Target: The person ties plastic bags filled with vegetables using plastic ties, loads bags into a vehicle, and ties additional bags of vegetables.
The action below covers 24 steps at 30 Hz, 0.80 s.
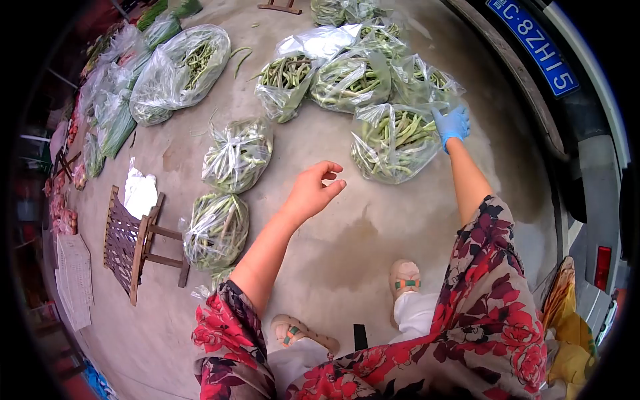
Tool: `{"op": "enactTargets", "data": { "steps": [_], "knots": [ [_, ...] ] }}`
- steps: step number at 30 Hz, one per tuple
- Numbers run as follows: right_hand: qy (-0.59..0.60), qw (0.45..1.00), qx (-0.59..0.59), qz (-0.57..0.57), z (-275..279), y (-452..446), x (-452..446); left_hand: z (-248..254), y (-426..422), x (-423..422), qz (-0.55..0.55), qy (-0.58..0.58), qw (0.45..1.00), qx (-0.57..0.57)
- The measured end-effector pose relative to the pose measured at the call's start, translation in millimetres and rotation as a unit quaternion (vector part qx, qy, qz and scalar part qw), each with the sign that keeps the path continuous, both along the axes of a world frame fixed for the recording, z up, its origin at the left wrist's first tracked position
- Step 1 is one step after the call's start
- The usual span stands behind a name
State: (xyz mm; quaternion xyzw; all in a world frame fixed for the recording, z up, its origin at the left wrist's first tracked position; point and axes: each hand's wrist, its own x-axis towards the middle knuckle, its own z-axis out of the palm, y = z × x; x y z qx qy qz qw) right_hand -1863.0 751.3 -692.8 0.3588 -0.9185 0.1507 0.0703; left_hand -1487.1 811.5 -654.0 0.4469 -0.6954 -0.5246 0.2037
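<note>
My left hand is bare and hangs over the concrete floor, fingers loosely bent, thumb apart, holding nothing. My right hand wears a blue glove and has its fingers curled at the upper right edge of a clear plastic bag of green beans; its palm side is hidden. Right behind that bag are more bags of beans, touching one another. To the left of my left hand, two knotted bags of beans sit one nearer than the other.
A wooden folding stool with a white bag lies at the left. A large open bag of beans and other vegetable bags line the upper left. A vehicle's rear with a blue plate borders the right. A white basket is far left.
</note>
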Motion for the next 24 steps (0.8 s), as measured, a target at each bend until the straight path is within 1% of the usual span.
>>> {"op": "enactTargets", "data": {
  "steps": [1, 4, 7, 10, 11, 12, 14, 15, 17, 18, 19, 20, 21, 23, 24],
  "knots": [
    [-0.030, 0.999, -0.001, -0.043, -5, 5, -18, -9, -5, -21, 0.038, 0.058, 0.997, 0.043],
    [-0.041, 0.999, -0.004, -0.009, -19, 12, -49, -29, -17, -81, 0.083, 0.113, 0.987, 0.079],
    [-0.051, 0.998, 0.021, 0.029, -28, 3, -61, -46, -35, -135, 0.080, 0.076, 0.989, 0.099],
    [-0.094, 0.988, 0.034, 0.118, -46, -8, -76, -74, -57, -183, 0.114, 0.058, 0.990, 0.061],
    [-0.101, 0.978, 0.015, 0.180, -51, -13, -82, -100, -66, -198, 0.133, 0.081, 0.987, 0.036],
    [-0.167, 0.965, -0.032, 0.201, -43, -10, -74, -109, -72, -207, 0.119, 0.107, 0.986, 0.054],
    [-0.292, 0.919, -0.127, 0.233, -30, -6, -51, -127, -76, -218, 0.090, 0.158, 0.979, 0.089],
    [-0.355, 0.885, -0.157, 0.257, -30, -6, -46, -95, -65, -221, 0.103, 0.171, 0.962, 0.186],
    [-0.472, 0.799, -0.217, 0.304, -28, -7, -35, -105, -63, -218, 0.008, 0.103, 0.956, 0.274],
    [-0.481, 0.797, -0.209, 0.300, -15, -8, -28, -100, -62, -214, -0.038, 0.070, 0.946, 0.314],
    [-0.492, 0.793, -0.200, 0.297, -1, -8, -22, -95, -55, -209, -0.010, 0.092, 0.963, 0.255],
    [-0.502, 0.790, -0.193, 0.294, 11, -7, -18, -76, -52, -196, 0.035, 0.113, 0.964, 0.237],
    [-0.474, 0.807, -0.169, 0.309, 16, -10, -17, -54, -54, -178, 0.079, 0.134, 0.964, 0.216],
    [-0.495, 0.772, -0.194, 0.349, 44, -7, 5, -12, -64, -129, 0.172, 0.226, 0.920, 0.271],
    [-0.507, 0.751, -0.203, 0.371, 62, -5, 21, 5, -60, -111, 0.217, 0.230, 0.910, 0.269]
  ]
}}
